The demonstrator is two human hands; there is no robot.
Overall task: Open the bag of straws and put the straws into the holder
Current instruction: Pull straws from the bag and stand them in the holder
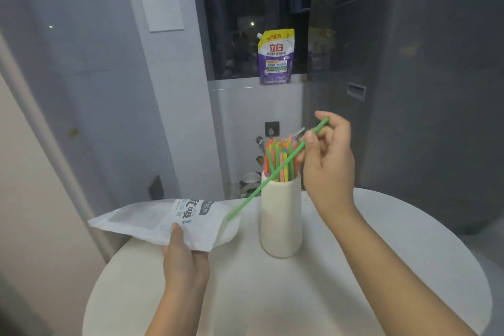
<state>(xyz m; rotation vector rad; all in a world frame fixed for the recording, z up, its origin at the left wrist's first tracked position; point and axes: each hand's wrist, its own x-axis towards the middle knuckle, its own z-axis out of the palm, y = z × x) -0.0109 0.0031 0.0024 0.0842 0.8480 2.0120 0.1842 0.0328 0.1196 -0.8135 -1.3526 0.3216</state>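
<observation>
Now your right hand [326, 155] is pinching a green straw [275, 170] slantwise, its lower end just clear of the bag [163, 219] mouth, likely to tip it into the holder [281, 222], while your left hand [182, 251] is gripping the bag, steadying it on the table [381, 254].

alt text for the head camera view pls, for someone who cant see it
A person's right hand pinches a green straw slanting across a white holder full of coloured straws, while the left hand grips a white straw bag on a round white table. A detergent pouch stands on the sill behind.
</observation>
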